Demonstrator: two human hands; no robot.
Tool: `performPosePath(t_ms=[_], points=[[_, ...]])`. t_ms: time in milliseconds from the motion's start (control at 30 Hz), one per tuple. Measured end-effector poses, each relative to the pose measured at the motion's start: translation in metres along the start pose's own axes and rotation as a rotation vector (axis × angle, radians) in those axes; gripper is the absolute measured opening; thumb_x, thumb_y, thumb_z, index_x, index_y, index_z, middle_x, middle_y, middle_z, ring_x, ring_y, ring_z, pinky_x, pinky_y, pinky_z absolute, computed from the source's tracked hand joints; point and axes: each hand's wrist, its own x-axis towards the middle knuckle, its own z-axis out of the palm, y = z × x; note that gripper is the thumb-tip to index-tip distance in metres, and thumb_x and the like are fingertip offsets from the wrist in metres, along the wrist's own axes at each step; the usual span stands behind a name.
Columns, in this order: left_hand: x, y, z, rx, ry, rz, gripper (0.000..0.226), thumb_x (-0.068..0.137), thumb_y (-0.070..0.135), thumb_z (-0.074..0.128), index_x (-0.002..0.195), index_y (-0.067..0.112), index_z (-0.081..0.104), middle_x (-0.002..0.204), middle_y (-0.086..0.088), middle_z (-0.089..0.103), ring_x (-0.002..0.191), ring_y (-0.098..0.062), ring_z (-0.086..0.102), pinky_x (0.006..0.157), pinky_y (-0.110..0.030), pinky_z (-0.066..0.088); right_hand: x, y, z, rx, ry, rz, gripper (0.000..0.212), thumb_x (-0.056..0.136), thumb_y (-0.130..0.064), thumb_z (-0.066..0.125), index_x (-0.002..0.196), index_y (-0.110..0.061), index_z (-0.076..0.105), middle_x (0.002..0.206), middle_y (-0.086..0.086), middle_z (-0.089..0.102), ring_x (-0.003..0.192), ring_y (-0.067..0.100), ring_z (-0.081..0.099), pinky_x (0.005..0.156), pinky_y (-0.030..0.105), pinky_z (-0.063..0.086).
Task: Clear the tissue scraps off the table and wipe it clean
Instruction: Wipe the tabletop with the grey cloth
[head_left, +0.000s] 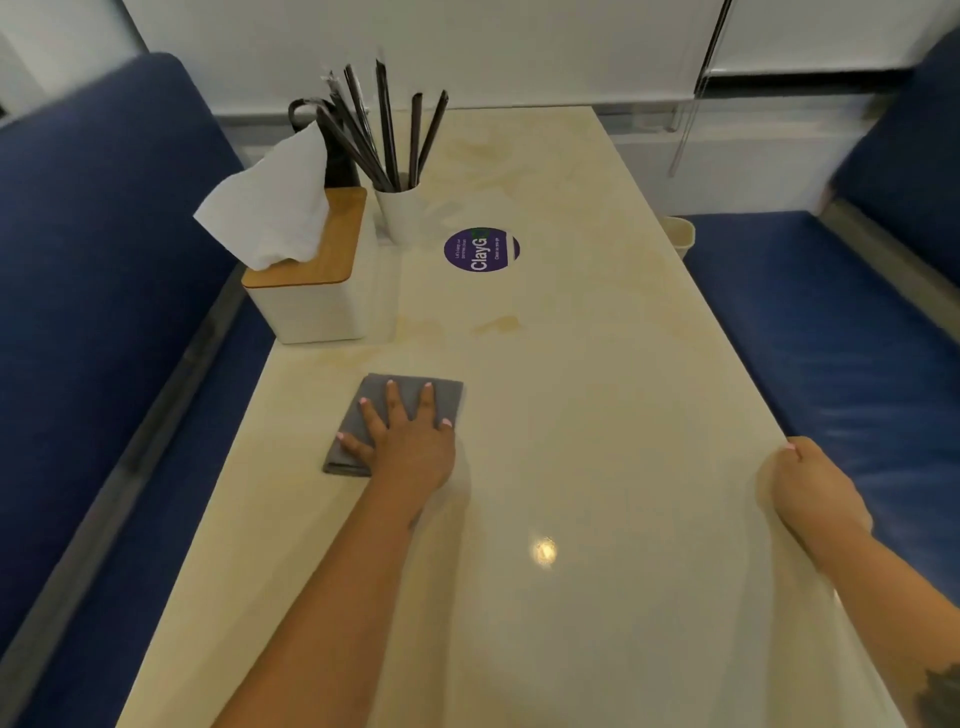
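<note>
While my right hand (810, 486) curls its fingers over the table (597, 364) edge to brace me, my left hand (410, 441) presses the grey cloth (363, 415) flat, fingers spread, for even wiping pressure.

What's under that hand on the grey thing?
The left hand presses flat, fingers spread, on a folded grey cloth lying on the table. The cloth covers the tabletop beneath it, so any stain or scrap under there cannot be seen.
</note>
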Motion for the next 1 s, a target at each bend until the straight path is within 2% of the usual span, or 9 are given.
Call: performPosePath(t_ms=[133,200,300,367,467,567,800,900,1000], points=[[0.013,0.003,-0.01,-0.004,-0.027,0.075,0.054,0.1,0.045,0.018,0.147,0.038,-0.007,0.155,-0.001,-0.023,0.141,-0.035,-0.021,0.107,-0.067,-0.006,0.0,0.001,0.0,0.0,-0.014,0.009,0.039,0.101,-0.022,0.021,0.127,-0.005,0.044,0.123,0.02,0.05,0.111,0.043,0.044,0.099,0.053,0.032],[0.025,-0.014,-0.02,-0.032,0.002,0.026,0.055,0.099,0.047,0.017,0.148,0.037,-0.007,0.155,-0.002,-0.023,0.141,-0.036,-0.021,0.108,-0.066,-0.006,0.001,0.002,0.001,-0.003,-0.015,0.007,0.041,0.102,-0.024,0.021,0.129,-0.005,0.044,0.129,0.021,0.047,0.118,0.044,0.041,0.103,0.055,0.029],[0.023,-0.033,-0.019,-0.047,0.054,-0.092,0.055,0.099,0.047,0.016,0.148,0.037,-0.007,0.155,-0.004,-0.022,0.141,-0.036,-0.02,0.108,-0.066,-0.006,0.001,0.001,-0.001,-0.004,-0.033,0.005,0.043,0.102,-0.024,0.02,0.131,-0.003,0.043,0.128,0.024,0.048,0.118,0.044,0.041,0.102,0.054,0.028],[0.011,-0.028,-0.013,-0.035,0.06,-0.097,0.054,0.099,0.046,0.016,0.148,0.037,-0.007,0.156,-0.004,-0.021,0.141,-0.037,-0.019,0.106,-0.068,-0.007,-0.001,-0.001,-0.002,0.001,-0.047,0.013,0.043,0.102,-0.024,0.021,0.131,-0.001,0.042,0.126,0.025,0.048,0.115,0.044,0.043,0.101,0.053,0.029],[0.006,-0.009,-0.008,-0.014,0.028,-0.01,0.053,0.1,0.043,0.017,0.148,0.037,-0.006,0.156,-0.003,-0.02,0.141,-0.037,-0.019,0.104,-0.069,-0.006,0.0,0.0,-0.001,0.003,-0.041,-0.008,0.038,0.101,-0.021,0.02,0.123,-0.003,0.046,0.115,0.022,0.052,0.096,0.037,0.045,0.093,0.05,0.034],[0.026,-0.007,-0.019,-0.022,-0.006,0.091,0.052,0.1,0.042,0.017,0.148,0.037,-0.004,0.156,-0.002,-0.019,0.141,-0.036,-0.018,0.107,-0.067,-0.005,0.003,0.003,0.001,-0.005,-0.033,-0.011,0.036,0.101,-0.02,0.02,0.119,-0.004,0.046,0.112,0.02,0.054,0.089,0.032,0.044,0.088,0.048,0.036],[0.02,-0.034,-0.019,-0.054,0.068,-0.131,0.054,0.099,0.045,0.016,0.148,0.038,-0.007,0.156,-0.003,-0.02,0.141,-0.037,-0.018,0.107,-0.067,-0.006,0.002,0.002,0.0,-0.005,-0.024,-0.017,0.037,0.1,-0.021,0.019,0.122,-0.008,0.046,0.11,0.017,0.054,0.093,0.034,0.048,0.084,0.046,0.037],[0.01,-0.019,-0.011,-0.036,0.048,-0.078,0.053,0.1,0.044,0.017,0.147,0.039,-0.007,0.156,-0.003,-0.021,0.141,-0.037,-0.02,0.105,-0.069,-0.007,0.005,0.004,0.004,-0.013,-0.052,0.001,0.035,0.1,-0.022,0.02,0.118,-0.006,0.045,0.105,0.015,0.053,0.095,0.034,0.049,0.088,0.047,0.039],[0.03,-0.022,-0.022,-0.043,0.026,-0.027,0.053,0.1,0.044,0.017,0.148,0.039,-0.005,0.156,-0.002,-0.021,0.141,-0.036,-0.019,0.107,-0.068,-0.006,0.003,0.002,0.002,-0.005,-0.023,-0.001,0.035,0.1,-0.022,0.021,0.118,-0.007,0.046,0.111,0.018,0.054,0.101,0.039,0.05,0.091,0.051,0.039]])
